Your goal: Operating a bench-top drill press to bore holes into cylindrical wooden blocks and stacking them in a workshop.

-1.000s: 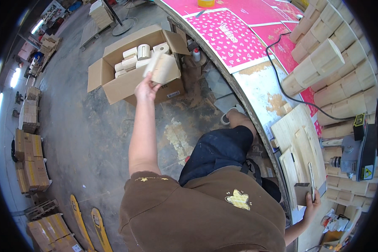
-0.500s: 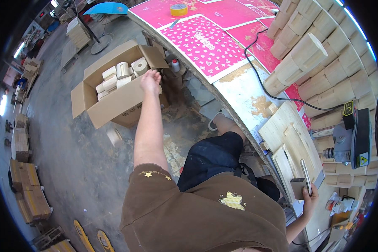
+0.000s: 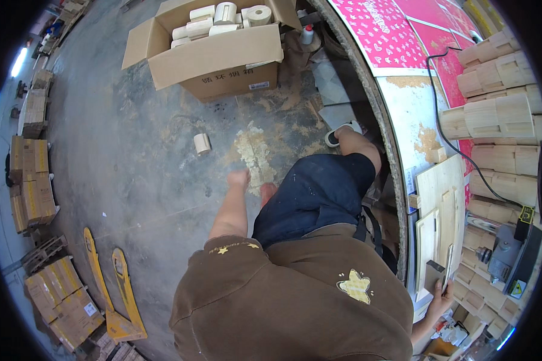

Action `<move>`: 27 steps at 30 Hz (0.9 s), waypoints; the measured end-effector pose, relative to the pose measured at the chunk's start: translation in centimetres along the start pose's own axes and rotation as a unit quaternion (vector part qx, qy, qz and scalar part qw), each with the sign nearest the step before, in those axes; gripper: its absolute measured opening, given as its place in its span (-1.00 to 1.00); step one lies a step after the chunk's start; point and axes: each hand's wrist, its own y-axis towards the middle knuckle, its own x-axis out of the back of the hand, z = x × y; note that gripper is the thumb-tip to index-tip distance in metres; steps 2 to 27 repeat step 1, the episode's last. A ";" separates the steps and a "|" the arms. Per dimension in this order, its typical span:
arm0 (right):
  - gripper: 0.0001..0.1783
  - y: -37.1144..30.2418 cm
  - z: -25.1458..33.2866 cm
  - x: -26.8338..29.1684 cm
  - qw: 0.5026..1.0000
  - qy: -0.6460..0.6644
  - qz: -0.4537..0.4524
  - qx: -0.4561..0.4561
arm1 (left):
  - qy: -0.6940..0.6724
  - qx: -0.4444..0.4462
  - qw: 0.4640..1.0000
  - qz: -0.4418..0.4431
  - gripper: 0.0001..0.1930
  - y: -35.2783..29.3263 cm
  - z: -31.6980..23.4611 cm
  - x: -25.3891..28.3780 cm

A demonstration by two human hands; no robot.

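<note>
My left hand (image 3: 239, 178) hangs over the concrete floor at the end of a bent arm. It looks compact, with its fingers mostly hidden, and I see nothing in it. Just beyond it a pale wooden cylinder (image 3: 202, 144) lies on the floor. On the bench at the right, my right hand (image 3: 441, 298) closes thumb and fingers around the near end of a narrow metal strip (image 3: 449, 260). Beside that strip are a dark block (image 3: 435, 268) and a pale wooden board (image 3: 427, 249).
An open cardboard box (image 3: 217, 57) of wooden cylinders stands ahead. Stacked wooden pieces (image 3: 494, 117), a black cable (image 3: 438, 114) and a grey machine (image 3: 504, 256) line the bench's right. A yellow pallet jack (image 3: 126, 301) and cartons (image 3: 63, 301) stand at the left.
My left hand has drawn back from the box's rim toward my body. The loose wooden cylinder, blurred before, shows sharply on the floor. My view has shifted; my right hand keeps its place.
</note>
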 end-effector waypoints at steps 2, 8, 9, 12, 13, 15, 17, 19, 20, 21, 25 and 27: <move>-0.59 -0.1 0.1 -0.1 1.000 -0.026 -0.013 0.009 | -0.005 -0.007 1.000 0.006 -0.60 0.6 0.9 0.5; -0.59 -0.1 0.1 -0.1 1.000 -0.026 -0.013 0.009 | -0.005 -0.007 1.000 0.006 -0.60 0.6 0.9 0.5; -0.59 -0.1 0.1 -0.1 1.000 -0.026 -0.013 0.009 | -0.005 -0.007 1.000 0.006 -0.60 0.6 0.9 0.5; -0.59 -0.1 0.1 -0.1 1.000 -0.026 -0.013 0.009 | -0.005 -0.007 1.000 0.006 -0.60 0.6 0.9 0.5; -0.59 -0.1 0.1 -0.1 1.000 -0.026 -0.013 0.009 | -0.005 -0.007 1.000 0.006 -0.60 0.6 0.9 0.5; -0.59 -0.1 0.1 -0.1 1.000 -0.026 -0.013 0.009 | -0.005 -0.007 1.000 0.006 -0.60 0.6 0.9 0.5; -0.59 -0.1 0.1 -0.1 1.000 -0.026 -0.013 0.009 | -0.005 -0.007 1.000 0.006 -0.60 0.6 0.9 0.5; -0.59 -0.1 0.1 -0.1 1.000 -0.026 -0.013 0.009 | -0.005 -0.007 1.000 0.006 -0.60 0.6 0.9 0.5; -0.59 -0.1 0.1 -0.1 1.000 -0.026 -0.013 0.009 | -0.005 -0.007 1.000 0.006 -0.60 0.6 0.9 0.5; -0.59 -0.1 0.1 -0.1 1.000 -0.026 -0.013 0.009 | -0.005 -0.007 1.000 0.006 -0.60 0.6 0.9 0.5; -0.59 -0.1 0.1 -0.1 1.000 -0.026 -0.013 0.009 | -0.005 -0.007 1.000 0.006 -0.60 0.6 0.9 0.5; -0.59 -0.1 0.1 -0.1 1.000 -0.026 -0.013 0.009 | -0.005 -0.007 1.000 0.006 -0.60 0.6 0.9 0.5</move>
